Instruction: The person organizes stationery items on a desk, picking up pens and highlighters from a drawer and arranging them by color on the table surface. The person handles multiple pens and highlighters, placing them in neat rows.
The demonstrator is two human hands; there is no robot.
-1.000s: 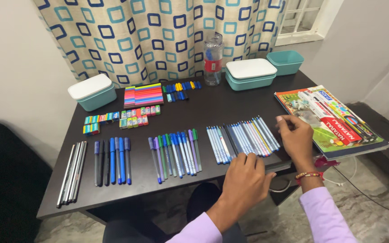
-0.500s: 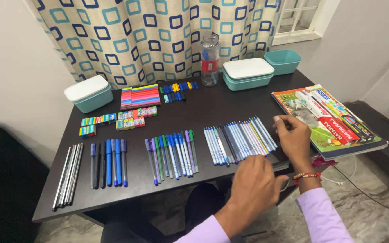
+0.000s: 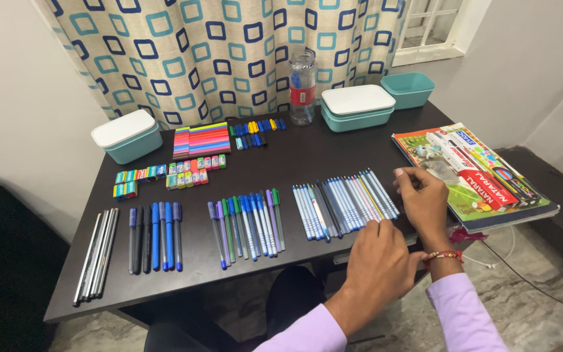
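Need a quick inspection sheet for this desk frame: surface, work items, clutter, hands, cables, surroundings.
Surface: dark table, sorted stationery in rows.
Work items: row of blue-and-white pens at the near right edge.
Clutter: mixed pens, dark pens, grey pencils, erasers, colour strips, teal boxes, bottle, book stack.
Hands: left hand at the row's near ends; right hand beside its right end; whether either grips a pen is unclear.
Cables: white cable on floor.
Surroundings: patterned curtain, window, white walls.

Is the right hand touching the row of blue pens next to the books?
Cannot tell. In the head view the right hand sits at the right end of the row of blue pens, but no contact or gap shows plainly.
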